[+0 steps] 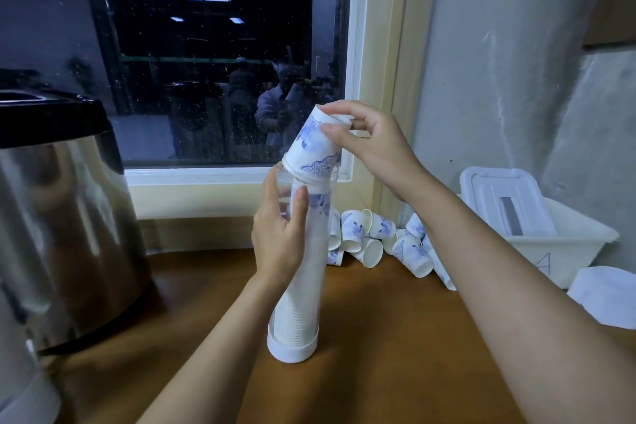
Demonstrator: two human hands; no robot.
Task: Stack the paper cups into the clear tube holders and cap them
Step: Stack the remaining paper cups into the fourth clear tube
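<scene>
Two bare hands at work above a brown wooden countertop.

Task item: tall clear plastic tube holder, standing upright on the counter at centre, its lower end seated in a round white plastic cap. Nested stack of white paper cups fills it from the cap up to about the level of the gripping hand.

Left hand: fingers wrapped round the upper part of the tube, thumb laid up the near side, just below the open mouth.

Right hand: thumb and fingertips pinch the closed bottom end of a white paper cup with blue floral print. Cup is upside down and tilted, its rim at the tube's open mouth, not yet sunk in.

Behind the tube, against the wall: heap of loose paper cups, same blue print, lying on their sides and tumbled together.

Right of the heap: white plastic rectangular bin with a white lid leaning inside it. Rounded white object at the right edge, near the bin; cannot tell what it is.

Left side: large stainless steel urn with a black top, standing on the counter.

Back wall: white-framed window, dark glass carrying reflections.
</scene>
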